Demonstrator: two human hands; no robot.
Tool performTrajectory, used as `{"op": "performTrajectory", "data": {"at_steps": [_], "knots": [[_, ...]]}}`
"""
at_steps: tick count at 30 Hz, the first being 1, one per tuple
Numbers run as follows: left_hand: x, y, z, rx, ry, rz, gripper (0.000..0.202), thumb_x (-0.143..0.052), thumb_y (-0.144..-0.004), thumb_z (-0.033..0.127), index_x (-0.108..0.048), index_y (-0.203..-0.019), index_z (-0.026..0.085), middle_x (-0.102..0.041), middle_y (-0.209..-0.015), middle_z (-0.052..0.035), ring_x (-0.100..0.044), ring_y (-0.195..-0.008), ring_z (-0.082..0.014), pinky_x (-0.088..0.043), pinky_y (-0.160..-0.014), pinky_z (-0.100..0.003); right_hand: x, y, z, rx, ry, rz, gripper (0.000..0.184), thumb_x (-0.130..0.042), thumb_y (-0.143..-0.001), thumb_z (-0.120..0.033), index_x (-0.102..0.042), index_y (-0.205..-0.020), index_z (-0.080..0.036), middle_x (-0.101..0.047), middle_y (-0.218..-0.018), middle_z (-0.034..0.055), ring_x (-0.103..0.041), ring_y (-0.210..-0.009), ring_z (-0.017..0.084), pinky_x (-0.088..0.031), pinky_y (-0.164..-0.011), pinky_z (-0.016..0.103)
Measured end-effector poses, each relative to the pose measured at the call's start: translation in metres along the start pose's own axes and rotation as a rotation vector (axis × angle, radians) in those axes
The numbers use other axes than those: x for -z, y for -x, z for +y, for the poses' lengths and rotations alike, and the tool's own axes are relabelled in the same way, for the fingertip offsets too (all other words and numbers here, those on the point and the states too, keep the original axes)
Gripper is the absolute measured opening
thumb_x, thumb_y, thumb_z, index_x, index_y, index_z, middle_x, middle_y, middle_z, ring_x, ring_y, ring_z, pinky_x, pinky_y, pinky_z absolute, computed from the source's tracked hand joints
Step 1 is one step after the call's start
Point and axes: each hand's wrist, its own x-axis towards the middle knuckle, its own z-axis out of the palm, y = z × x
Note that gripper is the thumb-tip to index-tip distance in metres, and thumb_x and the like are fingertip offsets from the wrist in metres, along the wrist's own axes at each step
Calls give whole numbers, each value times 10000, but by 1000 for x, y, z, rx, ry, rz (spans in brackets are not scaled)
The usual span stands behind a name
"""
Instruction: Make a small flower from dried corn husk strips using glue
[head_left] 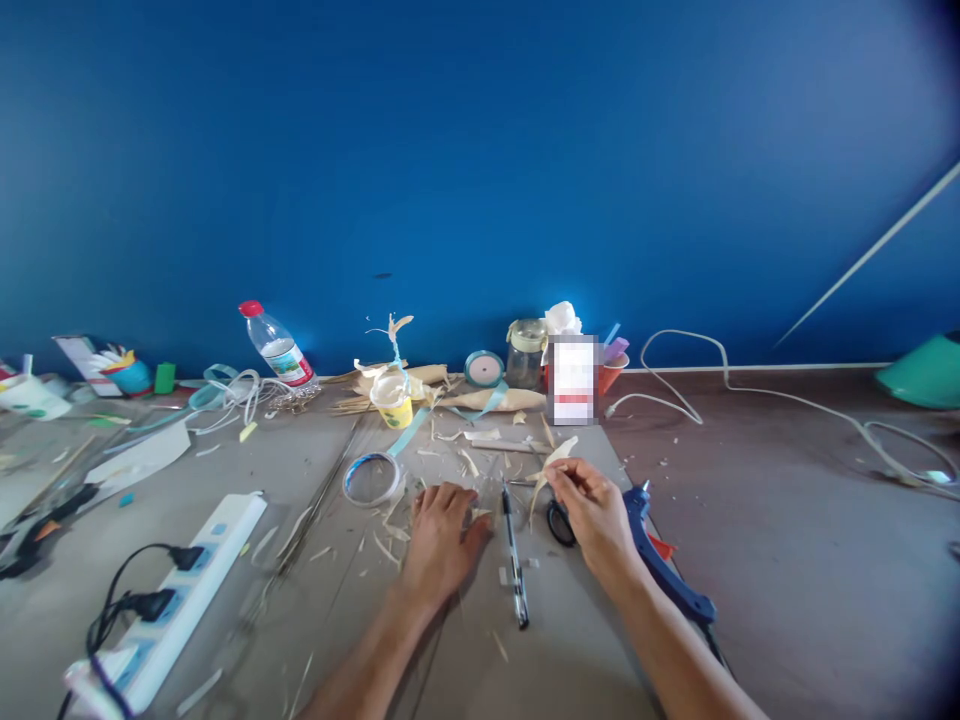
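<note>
My right hand (596,515) is closed in a pinch on a pale, dry husk strip (553,472), which sticks up past the fingertips. Black-handled scissors (559,524) lie just beneath that hand. Resting on the table among pale scraps, my left hand (444,535) has its fingers stretched out and the thumb apart. Between both hands lies a black and clear pen (514,565), its tip pointing away from me. A blue glue gun (664,570) is to the right of my right forearm. Beyond my left hand is a tape roll (373,480).
A yellow cup (394,405) holds a small husk flower. Behind it are husks, a ribbon spool (484,369), a glass jar (526,360) and a tilted bottle (277,345). A white power strip (196,590) with black plugs lies left. A white cable (795,395) runs right.
</note>
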Motion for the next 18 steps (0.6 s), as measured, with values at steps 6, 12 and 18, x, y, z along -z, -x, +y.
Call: {"op": "performTrajectory", "data": {"at_steps": [6,12,18], "knots": [[17,-8,-17,258,277,255,289,-402,-836,243,-570,-1069,211,-589,-612,0,-554,-619,-185,-403,-685,-308,5,-1,-3,11,-15,58,267,-599,-716,-402,-596,-766,-139,-454,-554,-28,-373,-514,96,-281,-470,215],[18,-12,-30,98,175,303,288,-401,-750,70,-626,-878,195,-588,-894,-57,-550,-838,-178,-423,-761,-299,5,0,-7,5,-9,60,276,-604,-698,-414,-600,-739,-142,-445,-534,-33,-368,-496,95,-271,-442,206],[5,-10,-24,-77,-148,-75,253,-487,-770,121,-667,-912,229,-578,-911,-58,-502,-860,-202,-395,-785,-361,2,0,-4,49,-26,53,260,-619,-688,-398,-608,-718,-139,-481,-537,-26,-395,-491,94,-292,-450,206]]}}
